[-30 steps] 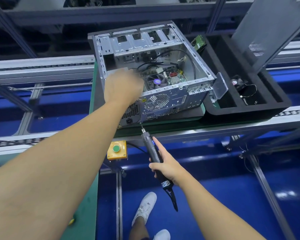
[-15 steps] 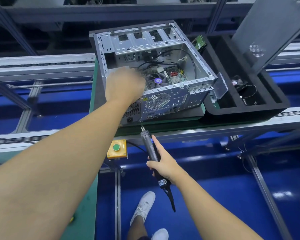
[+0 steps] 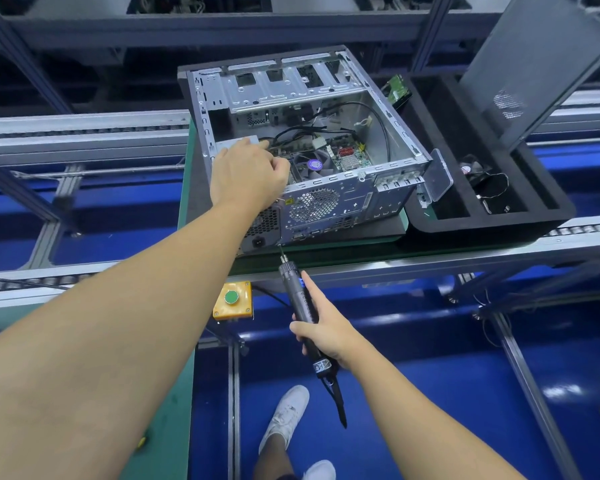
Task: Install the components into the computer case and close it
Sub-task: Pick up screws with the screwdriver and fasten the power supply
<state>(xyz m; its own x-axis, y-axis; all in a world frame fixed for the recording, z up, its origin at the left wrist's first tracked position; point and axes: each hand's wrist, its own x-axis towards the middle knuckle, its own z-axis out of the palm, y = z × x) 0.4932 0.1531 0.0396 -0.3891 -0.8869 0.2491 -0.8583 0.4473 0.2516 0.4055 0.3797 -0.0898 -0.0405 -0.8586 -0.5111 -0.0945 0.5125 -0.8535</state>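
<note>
A person's left arm is stretching forward at full reach, the left hand [image 3: 248,176] hanging palm-down, knuckles up and fingers curling under; whether they are holding anything is hidden. The right arm is bending lower and nearer the body, the right hand [image 3: 321,332] gripping a screwdriver [image 3: 297,296], forefinger lying straight along its barrel.

Glossy blue floor [image 3: 430,393] runs beneath grey aluminium conveyor rails [image 3: 84,133] — a pale glare [image 3: 561,389] lies on it at right. A yellow button box [image 3: 232,300] hangs under the green-topped bench [image 3: 343,259]; behind, dim racks [image 3: 84,74], perhaps shelving.
</note>
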